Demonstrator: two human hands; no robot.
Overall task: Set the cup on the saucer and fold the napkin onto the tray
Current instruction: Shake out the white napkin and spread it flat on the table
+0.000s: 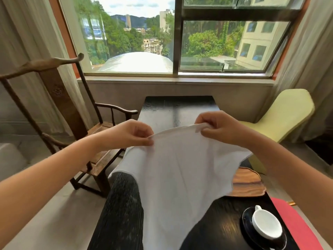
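- Napkin [176,170] hangs in the air over the table [122,213], held up by its top edge.
- The left hand [134,133] pinches the top edge at 9 o'clock, fingers curled tight on the cloth.
- The right hand [216,126] pinches the same edge at 3 o'clock, thumb and fingers closed on it.
- The top edge runs side to side between the hands, and the rest drops down toward 6 o'clock.
- The tray [248,183] peeks out behind the napkin at 4 o'clock, so the right hand is nearer to it.
- The cup [266,223] already sits on the saucer [246,222] at 5 o'clock.
- Folding likely comes next, and it looks not yet begun.
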